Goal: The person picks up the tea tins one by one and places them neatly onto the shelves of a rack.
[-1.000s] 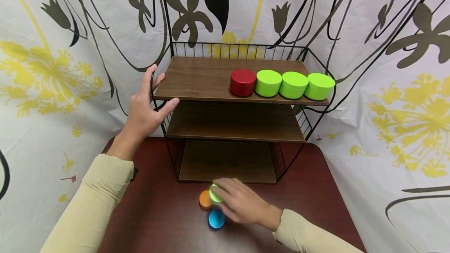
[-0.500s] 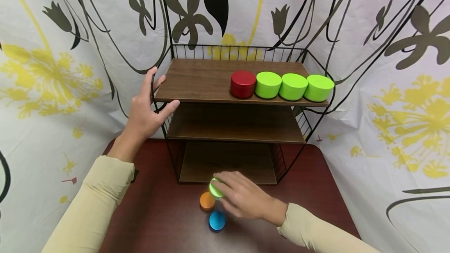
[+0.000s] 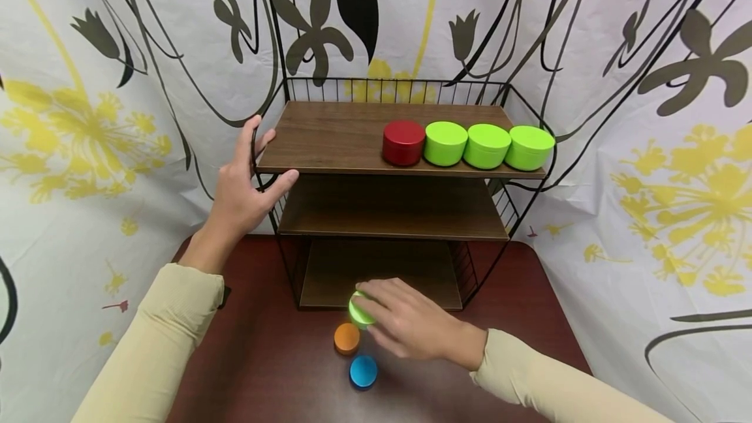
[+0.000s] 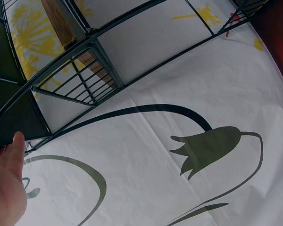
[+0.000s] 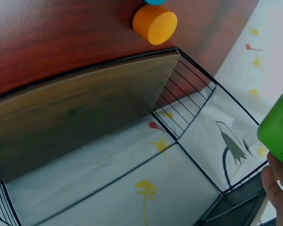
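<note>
Green container (image 3: pixel 359 312) in your right hand's (image 3: pixel 411 322) pinch, low before the rack (image 3: pixel 335 136); your left hand (image 3: pixel 241 191), fingers extended, touches its upper left corner. Careful: too low a swing could clip the bottom shelf (image 3: pixel 341 266); a loose pinch could drop it.

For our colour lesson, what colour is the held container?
The container is green, clearest in the right wrist view.

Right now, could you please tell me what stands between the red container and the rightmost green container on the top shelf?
The head view shows two green containers between the red container and the rightmost green container.
</note>
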Available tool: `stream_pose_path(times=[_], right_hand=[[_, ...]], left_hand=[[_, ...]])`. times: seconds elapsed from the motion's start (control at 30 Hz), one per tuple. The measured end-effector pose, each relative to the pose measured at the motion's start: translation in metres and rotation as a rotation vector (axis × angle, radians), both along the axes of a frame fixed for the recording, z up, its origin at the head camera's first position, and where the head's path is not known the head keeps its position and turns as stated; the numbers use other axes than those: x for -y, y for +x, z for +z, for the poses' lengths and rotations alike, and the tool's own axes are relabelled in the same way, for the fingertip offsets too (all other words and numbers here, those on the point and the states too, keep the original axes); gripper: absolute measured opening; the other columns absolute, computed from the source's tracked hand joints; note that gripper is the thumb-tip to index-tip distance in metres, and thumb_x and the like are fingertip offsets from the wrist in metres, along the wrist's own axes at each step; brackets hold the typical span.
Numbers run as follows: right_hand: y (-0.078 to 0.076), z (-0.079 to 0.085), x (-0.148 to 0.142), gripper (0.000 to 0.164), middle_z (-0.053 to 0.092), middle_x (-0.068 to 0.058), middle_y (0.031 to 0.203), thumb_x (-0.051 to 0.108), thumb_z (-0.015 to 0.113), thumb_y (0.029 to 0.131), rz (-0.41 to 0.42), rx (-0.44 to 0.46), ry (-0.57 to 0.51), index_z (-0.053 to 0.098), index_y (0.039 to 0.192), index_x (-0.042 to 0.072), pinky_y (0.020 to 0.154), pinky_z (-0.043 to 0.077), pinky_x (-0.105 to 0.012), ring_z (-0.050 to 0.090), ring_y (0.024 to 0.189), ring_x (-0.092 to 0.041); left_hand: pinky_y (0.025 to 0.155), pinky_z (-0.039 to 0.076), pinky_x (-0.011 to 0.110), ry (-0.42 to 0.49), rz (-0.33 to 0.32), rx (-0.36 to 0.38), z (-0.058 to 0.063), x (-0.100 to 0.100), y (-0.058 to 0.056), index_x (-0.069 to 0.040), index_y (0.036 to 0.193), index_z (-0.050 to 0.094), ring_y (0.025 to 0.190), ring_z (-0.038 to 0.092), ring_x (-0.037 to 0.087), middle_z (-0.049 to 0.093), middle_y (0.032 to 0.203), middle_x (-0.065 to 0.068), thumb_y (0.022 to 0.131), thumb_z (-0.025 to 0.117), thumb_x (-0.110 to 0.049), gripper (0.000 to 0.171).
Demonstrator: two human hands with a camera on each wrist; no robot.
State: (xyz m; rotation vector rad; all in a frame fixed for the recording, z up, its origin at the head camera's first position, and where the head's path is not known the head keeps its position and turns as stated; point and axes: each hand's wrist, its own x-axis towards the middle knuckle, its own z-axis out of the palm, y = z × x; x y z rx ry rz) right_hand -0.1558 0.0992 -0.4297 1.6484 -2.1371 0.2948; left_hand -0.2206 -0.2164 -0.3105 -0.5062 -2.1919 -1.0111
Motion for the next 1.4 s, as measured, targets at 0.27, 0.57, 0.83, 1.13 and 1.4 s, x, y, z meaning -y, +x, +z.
stream_pose_path(times=[0.27,0.57,0.83,1.13,1.4], right_hand=[[-0.006,0.027,0.003,0.048,0.056,-0.015,0.136,0.023,0.069,0.091,0.027,-0.022,0.016,0.056,0.132,0.003,0.097,0.046,-0.039,0.055,0.123,-0.027],[-0.012,0.053,0.002,0.048,0.055,-0.017,0.137,0.020,0.067,0.092,0.060,-0.023,-0.014,0.055,0.134,0.002,0.101,0.044,-0.041,0.053,0.126,-0.028],[-0.015,0.067,0.003,0.046,0.054,-0.017,0.138,0.019,0.065,0.092,0.067,-0.028,-0.016,0.055,0.133,0.002,0.102,0.043,-0.041,0.052,0.127,-0.029],[-0.018,0.088,0.003,0.044,0.053,-0.018,0.138,0.019,0.061,0.095,0.070,-0.016,-0.031,0.054,0.134,0.001,0.103,0.043,-0.041,0.051,0.129,-0.028],[-0.021,0.106,0.005,0.045,0.053,-0.019,0.138,0.019,0.063,0.095,0.083,-0.043,-0.027,0.054,0.134,-0.001,0.106,0.040,-0.041,0.051,0.129,-0.030]], left_hand=[[0.099,0.041,0.053,-0.001,0.003,0.003,0.000,0.000,0.001,-0.021,0.158,0.026,0.126,0.055,0.035,0.053,0.146,0.003,0.089,0.073,-0.035,0.085],[0.102,0.040,0.052,0.001,0.005,0.008,0.000,0.001,0.001,-0.029,0.158,0.024,0.130,0.053,0.030,0.053,0.146,0.002,0.089,0.073,-0.035,0.084],[0.104,0.039,0.052,0.003,-0.004,0.004,0.001,0.001,0.001,-0.022,0.158,0.025,0.131,0.052,0.030,0.053,0.146,0.003,0.089,0.073,-0.034,0.085],[0.104,0.039,0.051,0.000,-0.003,0.003,0.001,0.000,-0.001,-0.027,0.158,0.025,0.131,0.052,0.029,0.053,0.146,0.003,0.089,0.074,-0.034,0.085],[0.103,0.040,0.053,0.000,0.001,0.005,0.001,0.000,0.000,-0.022,0.158,0.026,0.129,0.053,0.031,0.053,0.146,0.002,0.089,0.073,-0.034,0.085]])
